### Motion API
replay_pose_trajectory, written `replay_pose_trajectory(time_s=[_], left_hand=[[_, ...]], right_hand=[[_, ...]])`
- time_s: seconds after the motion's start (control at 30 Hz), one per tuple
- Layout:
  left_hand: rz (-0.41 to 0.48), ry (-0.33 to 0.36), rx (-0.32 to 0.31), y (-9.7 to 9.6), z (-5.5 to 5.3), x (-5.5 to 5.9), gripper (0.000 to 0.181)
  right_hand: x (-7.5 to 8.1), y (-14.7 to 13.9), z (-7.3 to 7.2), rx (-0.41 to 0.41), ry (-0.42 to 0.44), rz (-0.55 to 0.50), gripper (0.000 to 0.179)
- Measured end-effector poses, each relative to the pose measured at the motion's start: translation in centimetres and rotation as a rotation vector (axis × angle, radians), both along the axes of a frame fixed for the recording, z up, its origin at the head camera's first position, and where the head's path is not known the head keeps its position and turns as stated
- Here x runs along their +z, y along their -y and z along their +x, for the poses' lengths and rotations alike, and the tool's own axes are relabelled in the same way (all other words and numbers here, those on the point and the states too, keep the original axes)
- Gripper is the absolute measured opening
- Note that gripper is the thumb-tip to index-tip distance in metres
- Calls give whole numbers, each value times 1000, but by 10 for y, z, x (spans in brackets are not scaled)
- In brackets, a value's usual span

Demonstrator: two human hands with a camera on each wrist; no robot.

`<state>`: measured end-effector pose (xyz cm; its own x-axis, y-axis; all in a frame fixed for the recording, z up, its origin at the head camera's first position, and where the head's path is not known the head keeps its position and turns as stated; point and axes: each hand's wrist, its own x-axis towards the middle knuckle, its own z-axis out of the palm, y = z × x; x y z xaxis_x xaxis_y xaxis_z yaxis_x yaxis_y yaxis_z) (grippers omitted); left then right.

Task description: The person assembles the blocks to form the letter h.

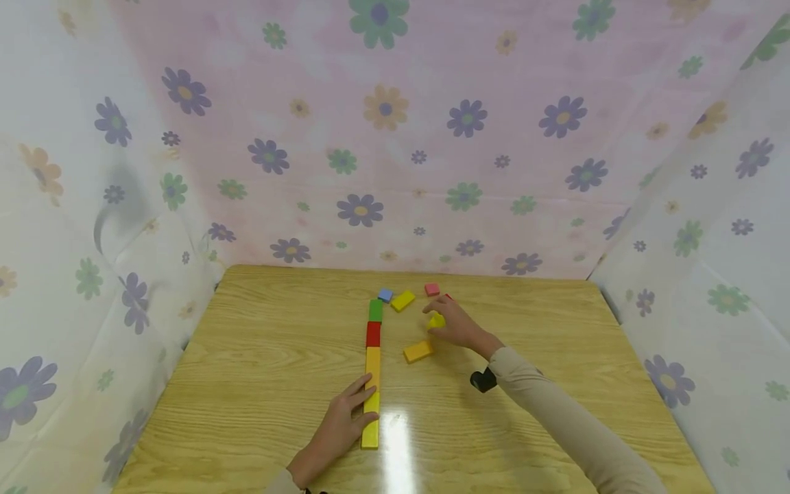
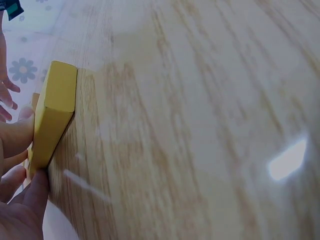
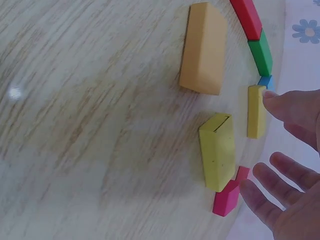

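A straight row of blocks runs toward me: a green block (image 1: pixel 376 310), a red block (image 1: pixel 373 334), an orange block (image 1: pixel 373 360) and a yellow block (image 1: pixel 370 436) at the near end. My left hand (image 1: pixel 339 422) rests its fingers and thumb on the orange and yellow part of this row. In the left wrist view, thumb and fingertips touch the yellow block (image 2: pixel 57 95). My right hand (image 1: pixel 458 324) reaches over a second yellow block (image 3: pixel 218 152), fingers spread and thumb apart, holding nothing. This block lies flat, with a dark mark on its end.
Right of the row lies a loose orange block (image 1: pixel 417 351). Behind are a blue block (image 1: pixel 385 295), another yellow block (image 1: pixel 403 300) and a pink block (image 1: pixel 432 289). A red block (image 1: pixel 448 298) shows behind my right hand. Flowered cloth (image 1: pixel 395 171) surrounds the wooden table (image 1: pixel 265 343).
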<state>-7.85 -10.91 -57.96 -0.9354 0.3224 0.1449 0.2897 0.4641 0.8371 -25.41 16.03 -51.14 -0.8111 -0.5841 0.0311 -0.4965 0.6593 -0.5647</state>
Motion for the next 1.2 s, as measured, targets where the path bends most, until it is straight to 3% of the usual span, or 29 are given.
replay_pose_trajectory(time_s=[0.4, 0.73, 1.03, 1.2], left_hand=[[1, 15, -1, -1, 1, 3, 51], [5, 11, 0, 0, 0, 3, 51], [6, 4, -16, -1, 1, 0, 51], [-2, -9, 0, -1, 0, 1, 50]], right_hand=[[-17, -10, 7, -95, -10, 10, 45], [-42, -14, 2, -207, -50, 16, 45], [-48, -16, 7, -286, -56, -46, 49], [-48, -14, 5, -270, -53, -101, 53]])
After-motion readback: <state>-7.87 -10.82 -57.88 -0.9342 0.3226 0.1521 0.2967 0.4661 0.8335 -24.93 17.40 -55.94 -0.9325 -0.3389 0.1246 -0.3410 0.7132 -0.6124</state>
